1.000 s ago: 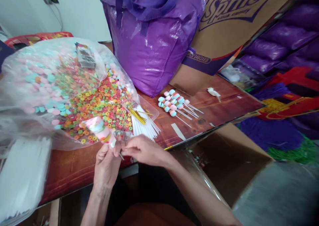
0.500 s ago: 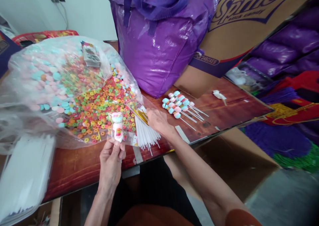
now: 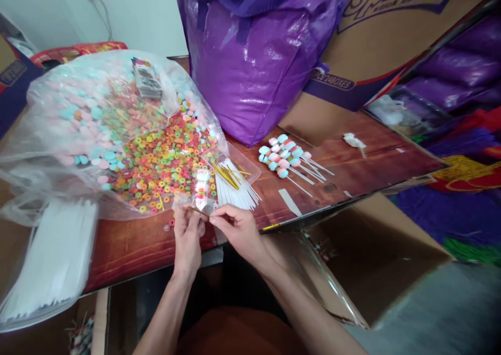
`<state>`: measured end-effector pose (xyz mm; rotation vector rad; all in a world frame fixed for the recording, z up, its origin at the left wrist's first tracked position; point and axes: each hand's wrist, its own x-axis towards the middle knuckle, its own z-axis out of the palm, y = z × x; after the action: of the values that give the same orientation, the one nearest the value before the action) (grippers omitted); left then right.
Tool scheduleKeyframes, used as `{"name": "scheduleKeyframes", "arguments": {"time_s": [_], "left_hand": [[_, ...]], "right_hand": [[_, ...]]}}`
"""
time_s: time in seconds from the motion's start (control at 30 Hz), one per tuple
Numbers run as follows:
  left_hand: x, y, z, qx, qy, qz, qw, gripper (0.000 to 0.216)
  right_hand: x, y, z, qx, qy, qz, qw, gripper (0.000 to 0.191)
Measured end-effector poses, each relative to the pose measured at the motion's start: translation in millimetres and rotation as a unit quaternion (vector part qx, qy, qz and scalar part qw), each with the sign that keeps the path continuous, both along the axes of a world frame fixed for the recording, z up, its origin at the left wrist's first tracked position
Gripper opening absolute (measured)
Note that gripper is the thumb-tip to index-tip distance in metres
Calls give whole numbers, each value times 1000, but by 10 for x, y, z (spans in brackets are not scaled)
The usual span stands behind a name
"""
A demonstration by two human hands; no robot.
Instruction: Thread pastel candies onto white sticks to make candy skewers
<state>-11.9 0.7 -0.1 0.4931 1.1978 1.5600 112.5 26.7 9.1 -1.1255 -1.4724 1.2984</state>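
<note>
My left hand [image 3: 188,229] is closed around the base of a wrapped candy skewer [image 3: 202,188], which stands upright with pastel pieces inside a clear wrapper. My right hand [image 3: 237,228] pinches one end of a thin gold twist tie [image 3: 201,211] that lies across the wrapper's gathered neck, by the left fingers. Just beyond the hands is a shallow clear tray [image 3: 254,171] with loose gold twist ties [image 3: 227,175] and a fan of white sticks [image 3: 237,196]. A large clear plastic bag [image 3: 50,109] holds many small ring candies [image 3: 156,167] and pastel candies [image 3: 88,159].
Several finished-looking candy skewers [image 3: 284,154] lie on the wooden-patterned table [image 3: 129,256]. Behind them stand a big purple bag [image 3: 254,78] and a printed cardboard box [image 3: 383,42]. White sticks in a bag [image 3: 55,261] hang over the left edge. An open box [image 3: 376,256] sits below right.
My right hand has left the tray and come back to the left hand with a gold twist tie. The view has shifted slightly.
</note>
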Motion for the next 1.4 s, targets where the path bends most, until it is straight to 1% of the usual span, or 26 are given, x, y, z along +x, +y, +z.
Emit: {"name": "scheduleKeyframes", "arguments": {"time_s": [0.07,0.13,0.3,0.43,0.5,0.57,0.63,0.7,0.8,0.9,0.97,1.0,1.03,1.1,1.17,1.2,1.23,1.3,1.33,1.4], "left_hand": [[29,-24,-10,3,2,-13,1000,25],[39,-53,-27,10,6,-37,999,25],[33,-128,-71,15,37,-80,996,20],[46,-149,-67,29,112,-81,990,21],[62,-141,-59,34,124,-68,989,24],[79,-127,-46,29,101,-56,993,29],[89,-111,-17,14,49,-53,997,33],[83,-97,39,-11,-14,-67,998,38],[32,-88,165,-61,-97,-107,988,44],[-44,-90,290,-96,-163,-174,966,45],[-80,-92,335,-104,-187,-217,952,47],[-87,-93,341,-104,-185,-229,950,47],[-85,-95,336,-101,-173,-231,952,46],[-59,-102,294,-82,-118,-202,969,43],[-17,-116,228,-46,-31,-141,988,37],[4,-126,196,-26,20,-109,993,33],[23,-137,167,-7,73,-82,994,29],[49,-160,133,19,164,-49,985,22],[56,-169,129,25,189,-45,981,21],[62,-178,138,25,185,-55,981,20]], "right_hand": [[-82,-82,-72,-36,30,-22,999,12],[-101,-85,-107,-63,58,-32,996,13],[-15,-21,-54,-119,89,-13,989,11],[-10,-32,-16,-140,103,-26,984,12],[-42,-52,-31,-143,107,-35,983,12],[-82,-80,-63,-154,123,-42,979,15],[-118,-115,-101,-173,160,-40,971,19],[-134,-148,-130,-178,197,-27,964,23],[-94,-165,-120,-142,210,5,967,25],[0,-130,-25,-112,198,70,971,24],[56,-94,59,-99,164,118,974,20],[72,-79,94,-80,131,131,979,18],[79,-68,119,-48,87,133,986,16],[66,-67,134,42,-16,104,994,12],[28,-92,112,115,-106,65,986,10],[6,-110,96,132,-136,48,981,9],[-13,-127,81,138,-155,35,978,9],[-42,-149,65,124,-162,15,979,7],[-51,-149,65,105,-148,10,983,6],[-60,-127,72,25,-86,18,996,6]]}}
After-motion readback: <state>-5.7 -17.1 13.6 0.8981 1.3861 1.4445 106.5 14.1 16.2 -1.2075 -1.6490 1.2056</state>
